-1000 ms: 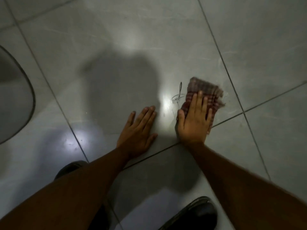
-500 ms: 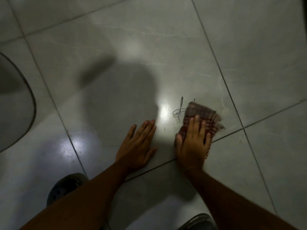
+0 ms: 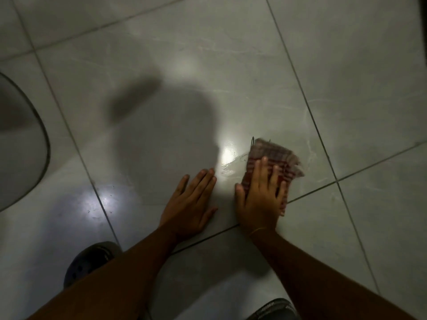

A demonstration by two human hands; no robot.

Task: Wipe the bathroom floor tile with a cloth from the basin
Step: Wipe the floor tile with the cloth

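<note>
A folded red-and-white checked cloth (image 3: 275, 158) lies flat on the pale grey floor tile (image 3: 161, 77), near the tile's right corner. My right hand (image 3: 260, 197) presses down on the cloth's near half with fingers spread over it. My left hand (image 3: 189, 202) rests flat on the same tile to the left, fingers apart and empty. A wet, shiny patch (image 3: 227, 162) glints between the two hands. A thin dark loop, like a wire or string, peeks out at the cloth's far left edge (image 3: 252, 141).
The curved rim of a basin (image 3: 44, 139) sits at the left edge. Dark shoes show at bottom left (image 3: 90, 262) and bottom right (image 3: 275, 310). Grout lines cross the floor; my head's shadow covers the tile's middle.
My right hand slid the cloth back toward me, then a little away and to the right again, covering most of the thin loop. The left hand stayed planted. The camera tilted slightly.
</note>
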